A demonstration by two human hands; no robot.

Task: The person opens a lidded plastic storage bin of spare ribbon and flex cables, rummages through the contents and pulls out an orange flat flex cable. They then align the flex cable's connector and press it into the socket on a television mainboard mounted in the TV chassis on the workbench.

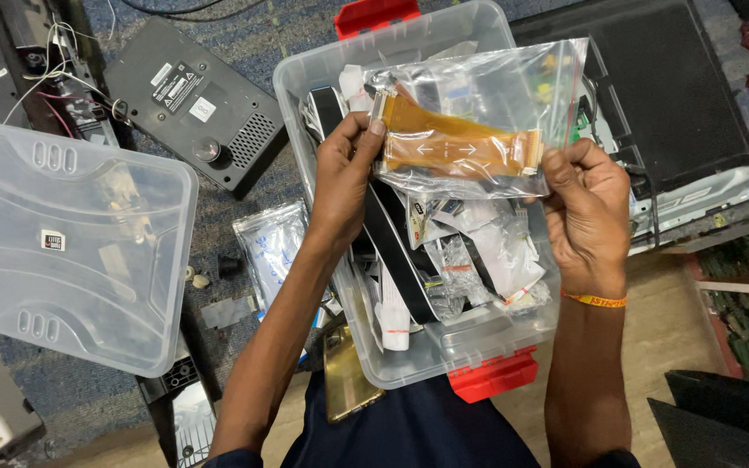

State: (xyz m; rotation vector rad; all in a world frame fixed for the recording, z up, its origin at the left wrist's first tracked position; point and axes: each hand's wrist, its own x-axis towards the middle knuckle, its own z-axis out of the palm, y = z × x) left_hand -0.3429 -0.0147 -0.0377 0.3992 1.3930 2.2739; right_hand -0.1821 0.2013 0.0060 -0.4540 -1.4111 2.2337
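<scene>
Bag (478, 113) pinched between both hands' fingers (366, 139)

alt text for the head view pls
Two hands, left hand and right hand, hold a clear zip bag containing an orange flat flex cable above an open clear storage bin of bagged parts; its lid lies left.

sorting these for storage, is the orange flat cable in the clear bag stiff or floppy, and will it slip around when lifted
The orange flat cable probably bends easily: it looks thin and ribbon-like. It seems light, since the left hand and right hand hold the clear bag by fingertips. The bag looks glossy, so likely slippery.
</scene>
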